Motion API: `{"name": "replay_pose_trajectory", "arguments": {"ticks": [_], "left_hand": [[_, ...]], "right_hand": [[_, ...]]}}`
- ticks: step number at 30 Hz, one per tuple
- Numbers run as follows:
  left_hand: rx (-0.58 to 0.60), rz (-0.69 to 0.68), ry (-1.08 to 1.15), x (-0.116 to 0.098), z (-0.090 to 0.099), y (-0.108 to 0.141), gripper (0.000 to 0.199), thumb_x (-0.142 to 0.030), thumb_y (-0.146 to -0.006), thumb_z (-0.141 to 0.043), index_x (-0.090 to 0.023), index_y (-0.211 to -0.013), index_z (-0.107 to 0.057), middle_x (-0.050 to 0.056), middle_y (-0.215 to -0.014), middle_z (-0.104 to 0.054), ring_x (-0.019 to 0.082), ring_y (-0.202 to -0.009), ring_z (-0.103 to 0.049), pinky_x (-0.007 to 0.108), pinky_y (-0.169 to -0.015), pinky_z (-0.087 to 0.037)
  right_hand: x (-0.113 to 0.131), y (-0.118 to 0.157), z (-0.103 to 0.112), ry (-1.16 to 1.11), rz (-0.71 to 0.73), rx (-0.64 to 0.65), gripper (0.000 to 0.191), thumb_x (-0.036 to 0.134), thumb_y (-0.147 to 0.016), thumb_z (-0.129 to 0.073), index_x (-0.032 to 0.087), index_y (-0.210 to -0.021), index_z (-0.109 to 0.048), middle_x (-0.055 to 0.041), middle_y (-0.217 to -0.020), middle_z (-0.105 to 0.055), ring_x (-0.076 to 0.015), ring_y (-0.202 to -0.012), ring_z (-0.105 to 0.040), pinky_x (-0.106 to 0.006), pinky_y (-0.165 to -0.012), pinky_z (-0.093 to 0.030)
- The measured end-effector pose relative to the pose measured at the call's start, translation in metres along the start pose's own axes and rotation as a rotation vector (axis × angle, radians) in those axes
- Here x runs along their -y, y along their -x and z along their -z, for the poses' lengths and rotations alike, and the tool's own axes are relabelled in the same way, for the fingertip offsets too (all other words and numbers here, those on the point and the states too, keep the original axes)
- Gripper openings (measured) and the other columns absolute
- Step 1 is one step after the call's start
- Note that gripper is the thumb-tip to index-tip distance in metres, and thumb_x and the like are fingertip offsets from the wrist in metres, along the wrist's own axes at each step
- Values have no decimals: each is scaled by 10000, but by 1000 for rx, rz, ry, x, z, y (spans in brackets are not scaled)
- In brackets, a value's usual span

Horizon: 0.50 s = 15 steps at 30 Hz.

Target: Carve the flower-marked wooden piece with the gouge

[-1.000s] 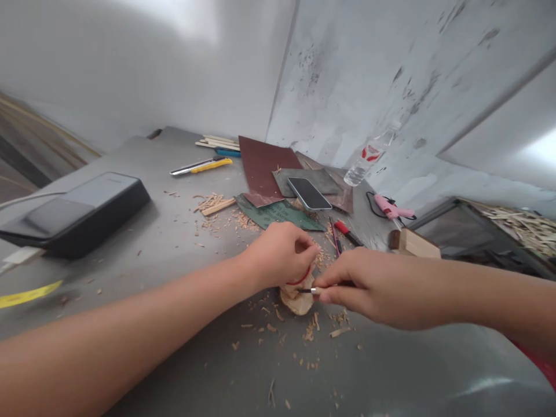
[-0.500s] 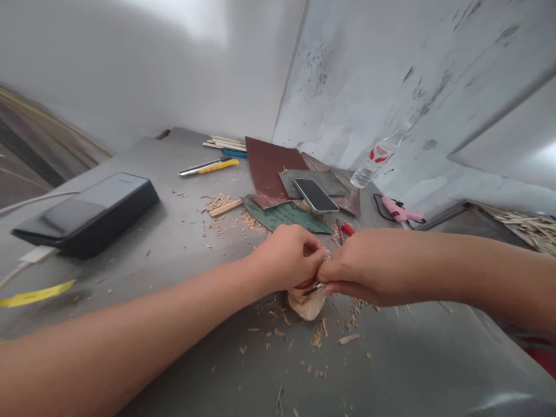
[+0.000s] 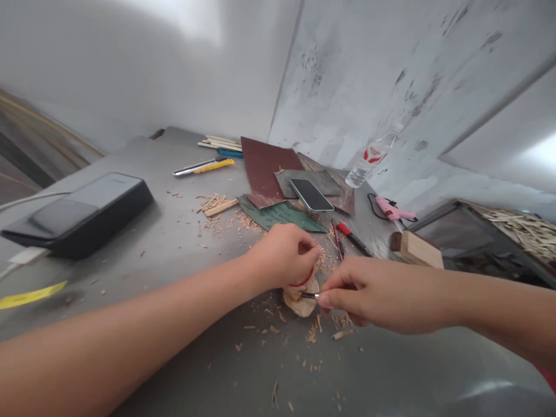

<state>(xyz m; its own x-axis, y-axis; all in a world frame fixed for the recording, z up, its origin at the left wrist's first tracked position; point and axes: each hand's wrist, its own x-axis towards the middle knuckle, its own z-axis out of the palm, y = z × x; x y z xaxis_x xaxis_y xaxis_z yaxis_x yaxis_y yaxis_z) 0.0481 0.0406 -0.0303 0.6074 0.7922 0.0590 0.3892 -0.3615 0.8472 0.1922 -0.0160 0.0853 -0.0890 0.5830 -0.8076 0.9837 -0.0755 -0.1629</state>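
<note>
A pale, partly carved piece of wood point(image 3: 300, 305) with a red line on it rests on the grey table. My left hand point(image 3: 287, 255) is closed around its far end and hides much of it. In my right hand point(image 3: 358, 292) the fingers pinch a slim carving tool point(image 3: 310, 295), whose dark metal tip touches the wood near the red line. The tool's handle is hidden in my palm. Wood shavings point(image 3: 317, 330) lie scattered around the piece.
Beyond my hands are green sandpaper point(image 3: 282, 215), brown sandpaper point(image 3: 266, 168), a phone point(image 3: 311, 195), a red-capped marker point(image 3: 354, 238) and a yellow utility knife point(image 3: 204, 167). A black device point(image 3: 82, 214) stands left. At right are a bottle point(image 3: 370, 159), a pink glue gun point(image 3: 393, 209) and a wooden block point(image 3: 420, 249).
My right hand has moved down and toward me, away from my left hand, turning the tool's angle on the wood. The marker and wooden block now show. The left hand keeps its hold.
</note>
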Motion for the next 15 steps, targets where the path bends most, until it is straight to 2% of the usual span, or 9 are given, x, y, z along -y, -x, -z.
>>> {"name": "replay_pose_trajectory", "arguments": {"ticks": [3,6,9,11,13,15], "left_hand": [[-18,-25,-15,0,0,1,353,-404,-916,-563,-183,-693,-724,20,-619,-678,144,-611,-524,307,-576,-335],[-16,-19,-21,0,1,1,348,-407,-912,-574,-185,-693,-729,27,-628,-689,147,-605,-532,309,-579,-335],[-11,6,-12,-1,1,0,333,-402,-903,-584,-189,-695,-733,29,-650,-709,152,-618,-560,309,-587,-346],[-11,8,-11,-2,1,0,331,-402,-903,-580,-191,-704,-739,29,-665,-718,155,-629,-571,312,-591,-347],[-11,1,-17,-2,1,1,336,-401,-905,-577,-189,-701,-738,28,-661,-713,154,-625,-561,315,-592,-343],[-12,-4,-23,-3,2,1,341,-394,-905,-577,-185,-681,-724,26,-638,-691,149,-612,-537,314,-589,-339]], "right_hand": [[-3,0,-4,7,61,-15,385,436,-1026,-484,192,-769,-635,18,-644,-556,-101,-522,-424,-238,-489,-333],[-10,-2,-11,212,175,-144,406,407,-1042,-442,199,-709,-545,38,-578,-444,-102,-499,-355,-254,-490,-274],[-19,-5,-19,527,325,-328,329,338,-1055,-441,199,-808,-607,7,-643,-559,-121,-521,-391,-296,-520,-207],[-22,-6,-22,641,411,-393,242,274,-1044,-463,189,-909,-645,-17,-704,-622,-132,-542,-413,-320,-540,-175],[-22,-5,-21,581,418,-380,245,265,-1043,-458,189,-885,-628,-8,-691,-604,-128,-543,-420,-315,-544,-194],[-20,-4,-18,389,329,-283,341,337,-1054,-433,200,-760,-538,29,-614,-494,-113,-524,-382,-288,-536,-238]]}}
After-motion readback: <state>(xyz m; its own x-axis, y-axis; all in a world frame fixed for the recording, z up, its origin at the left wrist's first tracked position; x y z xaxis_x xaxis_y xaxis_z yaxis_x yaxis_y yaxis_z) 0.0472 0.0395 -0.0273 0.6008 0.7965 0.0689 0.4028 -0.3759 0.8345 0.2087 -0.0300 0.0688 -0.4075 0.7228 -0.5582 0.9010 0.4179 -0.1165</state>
